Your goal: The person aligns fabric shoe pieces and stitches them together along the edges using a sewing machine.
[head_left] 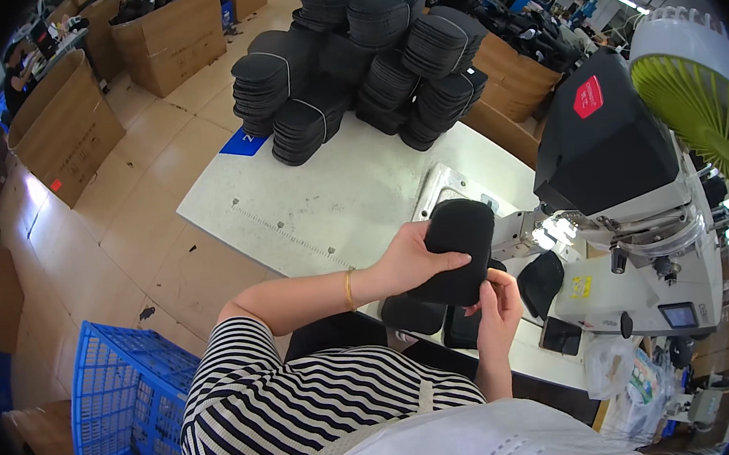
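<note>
A black, rounded, padded-looking fabric piece (460, 234) is held up over the front of the white table. My left hand (416, 262) grips its left side, thumb lying across the face and fingers hidden behind. At the lower right edge, my right hand (498, 307) pinches the same piece between thumb and fingers. More black fabric pieces (414, 313) lie just below my hands at the table's front edge. Right of my right hand rests another dark curved piece (542, 284), beside the sewing machine (646, 235).
Tied stacks of black pieces (311, 127) stand at the back of the table (294, 225). A green fan (703, 98) rises at the right. A phone-like dark slab (560, 336) and a plastic bag (615, 366) lie nearby. A blue crate (124, 373) and cardboard boxes (65, 129) occupy the left.
</note>
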{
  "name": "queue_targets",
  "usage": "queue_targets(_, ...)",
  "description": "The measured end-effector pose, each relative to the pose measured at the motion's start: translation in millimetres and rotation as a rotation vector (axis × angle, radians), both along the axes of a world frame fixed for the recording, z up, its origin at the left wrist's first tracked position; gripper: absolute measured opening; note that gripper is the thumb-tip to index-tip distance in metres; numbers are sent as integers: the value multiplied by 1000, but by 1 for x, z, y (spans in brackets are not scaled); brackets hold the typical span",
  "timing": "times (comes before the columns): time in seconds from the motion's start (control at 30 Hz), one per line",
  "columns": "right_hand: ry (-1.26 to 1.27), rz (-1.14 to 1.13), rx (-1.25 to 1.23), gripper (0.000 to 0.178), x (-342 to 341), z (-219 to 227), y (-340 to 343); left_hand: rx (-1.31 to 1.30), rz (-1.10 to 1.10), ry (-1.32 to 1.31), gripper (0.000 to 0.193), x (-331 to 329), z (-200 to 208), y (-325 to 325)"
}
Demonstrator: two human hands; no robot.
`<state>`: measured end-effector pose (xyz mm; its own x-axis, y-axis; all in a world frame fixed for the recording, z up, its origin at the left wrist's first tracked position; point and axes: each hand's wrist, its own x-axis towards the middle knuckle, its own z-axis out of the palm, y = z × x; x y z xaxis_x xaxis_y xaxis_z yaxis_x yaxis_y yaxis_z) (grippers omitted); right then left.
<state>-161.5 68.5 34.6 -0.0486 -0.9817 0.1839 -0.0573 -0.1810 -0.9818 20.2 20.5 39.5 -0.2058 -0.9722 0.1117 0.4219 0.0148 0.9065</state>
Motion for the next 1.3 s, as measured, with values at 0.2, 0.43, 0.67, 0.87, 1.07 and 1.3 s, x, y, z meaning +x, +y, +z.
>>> queue_targets(0.2, 187, 78, -84, 3, -9, -6, 0, -98, 5, -52, 28, -1, -3, -3)
queue_targets(0.43, 97, 54, -94, 11, -8, -9, 8, 8, 56, 71, 27, 1, 1, -9)
queue_targets(0.67, -117, 14, 2, 11, -14, -12, 16, -31, 60, -8, 28, -10, -2, -8)
queue_targets(0.87, -73, -65, -23, 8, -25, -13, 17, 23, 8, 12, 28, -23, 4, -11)
queue_targets(1.07, -158, -55, -49, 11, -27, 7, 13, 137, -5, 192, 22, -30, 12, -26)
queue_targets(1.3, 5, -124, -235, 9, -33, -3, 13, 153, -63, 214, 17, -35, 10, -34)
